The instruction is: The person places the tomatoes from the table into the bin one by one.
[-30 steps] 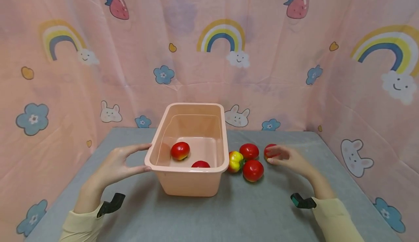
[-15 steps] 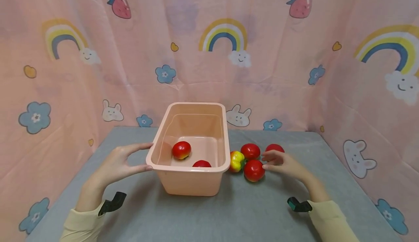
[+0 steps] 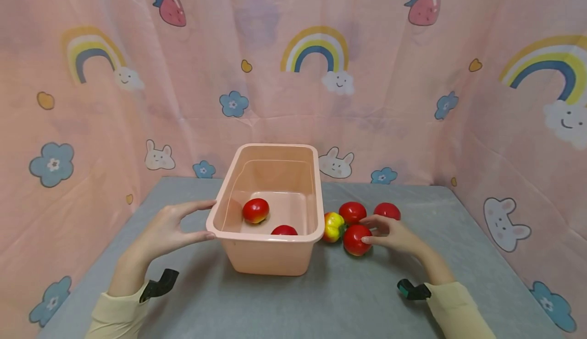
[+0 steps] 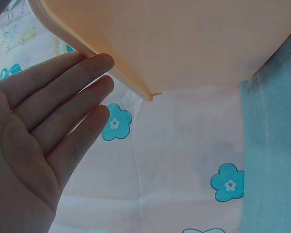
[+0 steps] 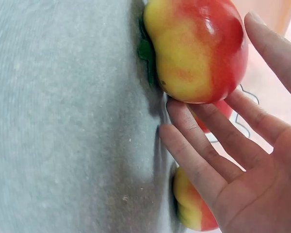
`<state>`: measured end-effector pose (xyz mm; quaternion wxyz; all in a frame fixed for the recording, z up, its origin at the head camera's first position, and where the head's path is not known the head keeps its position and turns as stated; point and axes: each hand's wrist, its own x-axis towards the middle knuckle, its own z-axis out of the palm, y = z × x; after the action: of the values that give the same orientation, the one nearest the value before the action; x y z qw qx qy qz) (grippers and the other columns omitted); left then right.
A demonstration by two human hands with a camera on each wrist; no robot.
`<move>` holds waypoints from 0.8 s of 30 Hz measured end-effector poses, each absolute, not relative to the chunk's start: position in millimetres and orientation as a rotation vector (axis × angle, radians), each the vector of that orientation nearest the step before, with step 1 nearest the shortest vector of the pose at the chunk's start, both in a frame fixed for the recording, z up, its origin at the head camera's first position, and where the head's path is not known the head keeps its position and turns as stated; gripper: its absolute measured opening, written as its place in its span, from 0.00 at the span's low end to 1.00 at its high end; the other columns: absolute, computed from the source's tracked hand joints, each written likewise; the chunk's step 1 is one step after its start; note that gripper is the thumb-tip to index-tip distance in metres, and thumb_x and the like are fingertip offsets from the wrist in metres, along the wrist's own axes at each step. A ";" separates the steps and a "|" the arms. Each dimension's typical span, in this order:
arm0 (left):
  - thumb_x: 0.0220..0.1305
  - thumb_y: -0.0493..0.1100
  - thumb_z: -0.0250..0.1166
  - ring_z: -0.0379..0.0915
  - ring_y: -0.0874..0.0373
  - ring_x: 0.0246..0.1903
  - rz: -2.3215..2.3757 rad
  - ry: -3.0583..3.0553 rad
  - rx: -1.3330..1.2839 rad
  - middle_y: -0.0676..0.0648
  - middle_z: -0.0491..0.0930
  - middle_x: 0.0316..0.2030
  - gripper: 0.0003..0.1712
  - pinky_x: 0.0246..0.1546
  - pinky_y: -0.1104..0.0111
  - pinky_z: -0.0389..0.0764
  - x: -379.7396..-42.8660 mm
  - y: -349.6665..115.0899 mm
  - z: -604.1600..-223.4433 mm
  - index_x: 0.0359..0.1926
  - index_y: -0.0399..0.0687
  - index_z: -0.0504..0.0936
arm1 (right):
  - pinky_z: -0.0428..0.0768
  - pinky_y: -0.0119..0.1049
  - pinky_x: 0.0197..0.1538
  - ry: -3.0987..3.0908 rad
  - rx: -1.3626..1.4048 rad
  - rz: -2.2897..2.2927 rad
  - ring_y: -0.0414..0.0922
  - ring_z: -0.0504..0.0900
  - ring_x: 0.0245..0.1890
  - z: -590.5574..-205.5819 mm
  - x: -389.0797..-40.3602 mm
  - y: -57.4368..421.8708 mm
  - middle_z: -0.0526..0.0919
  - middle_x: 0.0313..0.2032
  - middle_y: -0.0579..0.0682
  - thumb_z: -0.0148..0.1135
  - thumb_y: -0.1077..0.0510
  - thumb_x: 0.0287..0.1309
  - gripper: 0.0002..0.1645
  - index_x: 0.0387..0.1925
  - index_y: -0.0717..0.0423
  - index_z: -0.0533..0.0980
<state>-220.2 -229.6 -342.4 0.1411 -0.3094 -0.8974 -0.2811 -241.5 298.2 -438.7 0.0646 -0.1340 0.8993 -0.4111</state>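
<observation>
A peach plastic bin (image 3: 268, 256) stands at the middle of the table, with two red tomatoes (image 3: 255, 210) inside it. My left hand (image 3: 160, 233) is at the bin's left rim, thumb and forefinger apart and almost straight, fingertips at the edge. To the right of the bin, my right hand (image 3: 396, 234) reaches round the near red tomato (image 3: 353, 241), its thumb and fingers spread. The right wrist view shows this tomato (image 5: 199, 46) red and yellow with green leaves against the table; fingertips lie right at its side, the thumb apart from it.
Beside the bin's right wall lies a yellow and red tomato (image 3: 334, 227). Behind the near one sits another red tomato (image 3: 352, 210), and one more tomato (image 3: 387, 210) is beyond my right hand. A pink patterned curtain (image 3: 197, 125) rises behind the grey table (image 3: 284, 308).
My right hand has moved left from the far right tomato to the near tomato, leaving the far one on the table. The left hand stays at the bin's rim.
</observation>
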 end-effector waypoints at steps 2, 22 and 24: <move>0.48 0.57 0.74 0.76 0.53 0.55 -0.808 -2.586 -0.898 0.54 0.79 0.55 0.35 0.52 0.50 0.76 -220.1 -229.3 -342.3 0.58 0.53 0.77 | 0.82 0.44 0.46 2.713 -0.416 -1.240 0.53 0.76 0.53 -439.0 -240.8 297.4 0.77 0.54 0.53 0.71 0.44 0.47 0.35 0.57 0.49 0.73; 0.47 0.57 0.74 0.76 0.53 0.54 -0.804 -2.581 -0.894 0.54 0.80 0.55 0.36 0.52 0.49 0.76 -220.1 -229.6 -343.0 0.58 0.54 0.78 | 0.81 0.49 0.48 2.680 -0.435 -1.146 0.56 0.72 0.55 -441.8 -245.6 296.5 0.77 0.54 0.55 0.73 0.43 0.44 0.38 0.57 0.50 0.73; 0.47 0.57 0.74 0.76 0.53 0.54 -0.800 -2.580 -0.897 0.53 0.80 0.55 0.36 0.52 0.49 0.76 -220.1 -229.5 -342.8 0.58 0.54 0.78 | 0.81 0.50 0.48 2.687 -0.442 -1.137 0.56 0.72 0.55 -442.1 -245.9 296.9 0.77 0.54 0.55 0.73 0.43 0.44 0.37 0.56 0.50 0.73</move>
<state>-220.1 -229.5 -342.8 0.1471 -0.3116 -0.8967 -0.2780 -245.9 296.9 -442.1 0.0952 -0.1492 0.9064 -0.3835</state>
